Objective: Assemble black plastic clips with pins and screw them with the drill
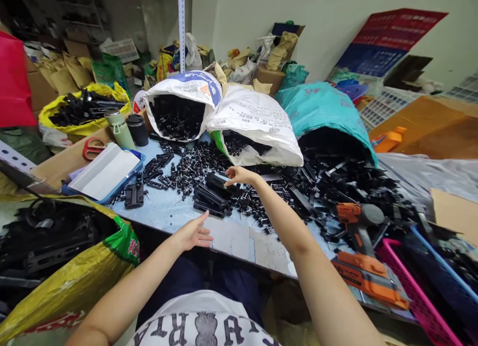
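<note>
My left hand (193, 234) is held out at the table's front edge, fingers spread and nothing in it. Just beyond it lies a small stack of long black plastic parts (209, 200). My right hand (241, 175) is over the back of that stack, beside one black part (215, 182). Its thumb and forefinger are apart, and no grip on the part shows. Loose black pieces and small screws (194, 162) are heaped around the stack. A single black part (134, 194) lies apart to the left.
White sacks (257, 117) and a teal sack (321, 107) spill black parts along the back. An orange cordless drill (358, 236) lies at right, next to a pink basket (414, 291). At left are a blue tray (140, 167), red scissors (93, 148), a green bottle (119, 129) and a yellow sack (85, 266).
</note>
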`<state>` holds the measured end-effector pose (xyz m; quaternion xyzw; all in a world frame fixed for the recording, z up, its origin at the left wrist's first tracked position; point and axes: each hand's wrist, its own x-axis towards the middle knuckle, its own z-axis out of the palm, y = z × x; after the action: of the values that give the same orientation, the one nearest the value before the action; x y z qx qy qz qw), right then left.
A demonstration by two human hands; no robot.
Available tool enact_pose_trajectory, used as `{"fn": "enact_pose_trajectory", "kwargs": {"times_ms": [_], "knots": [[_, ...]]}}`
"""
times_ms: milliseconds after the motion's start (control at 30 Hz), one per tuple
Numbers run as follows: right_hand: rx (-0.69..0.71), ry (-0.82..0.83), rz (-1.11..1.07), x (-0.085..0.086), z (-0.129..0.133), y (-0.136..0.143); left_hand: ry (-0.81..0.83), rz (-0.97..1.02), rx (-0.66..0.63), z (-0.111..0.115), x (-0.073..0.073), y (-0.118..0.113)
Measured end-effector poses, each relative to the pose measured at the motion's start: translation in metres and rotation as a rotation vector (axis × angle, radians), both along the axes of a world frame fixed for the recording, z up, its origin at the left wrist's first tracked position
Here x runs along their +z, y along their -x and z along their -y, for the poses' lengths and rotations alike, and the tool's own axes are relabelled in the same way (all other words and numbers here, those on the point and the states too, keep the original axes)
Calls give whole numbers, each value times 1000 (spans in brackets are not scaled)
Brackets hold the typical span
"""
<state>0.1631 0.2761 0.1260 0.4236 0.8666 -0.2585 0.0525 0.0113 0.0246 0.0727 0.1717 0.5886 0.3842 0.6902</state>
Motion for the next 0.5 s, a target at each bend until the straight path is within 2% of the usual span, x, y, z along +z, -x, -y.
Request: {"fn": "enact_pose_trajectory", "kwargs": {"times_ms": [67,133,200,267,333,400,500], "knots": [[-83,208,-50,-3,3,8,117,192,218,-13,-1,-8],[-143,347,-81,-9,13,18,125,229,424,-34,3,-15],[-141,375,-78,-14,27,25,92,280,507,-52,6,-22],[-140,404,-71,-19,46,25,14,297,595,-59,7,-28],[-135,447,-99,-23,68,22,-92,245,728,-55,6,-30],[-110,529,-243,-24,91,22,-186,164,826,-43,6,-27],[-27,650,-585,-14,122,40,-332,69,858,-16,23,-7]]}}
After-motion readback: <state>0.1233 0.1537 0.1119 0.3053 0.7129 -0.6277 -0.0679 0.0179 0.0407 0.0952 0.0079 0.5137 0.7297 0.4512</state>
